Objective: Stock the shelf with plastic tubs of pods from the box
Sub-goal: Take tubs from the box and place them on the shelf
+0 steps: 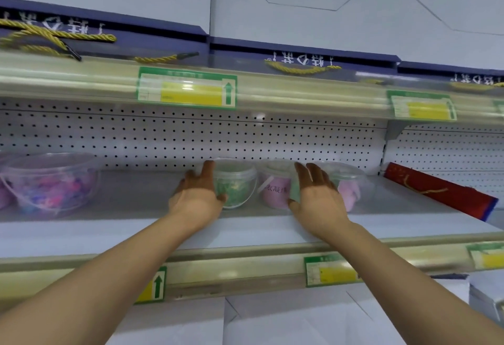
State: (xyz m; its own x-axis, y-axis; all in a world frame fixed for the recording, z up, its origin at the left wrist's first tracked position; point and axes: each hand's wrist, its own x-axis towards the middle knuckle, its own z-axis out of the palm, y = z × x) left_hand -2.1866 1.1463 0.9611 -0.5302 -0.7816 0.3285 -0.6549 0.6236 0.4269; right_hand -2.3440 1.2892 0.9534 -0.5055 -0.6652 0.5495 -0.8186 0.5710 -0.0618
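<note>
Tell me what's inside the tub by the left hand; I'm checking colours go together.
Green pods show through the clear tub. The left hand covers its left side, so that part's contents can't be seen.

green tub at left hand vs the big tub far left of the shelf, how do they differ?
The green tub holds green pods; the big tub holds a pink, purple and blue mix. The green tub looks smaller and sits further back. The left hand touches the green tub's side; the big tub stands alone with nothing touching it. Both are clear plastic, lidded and upright on the same shelf.
</note>
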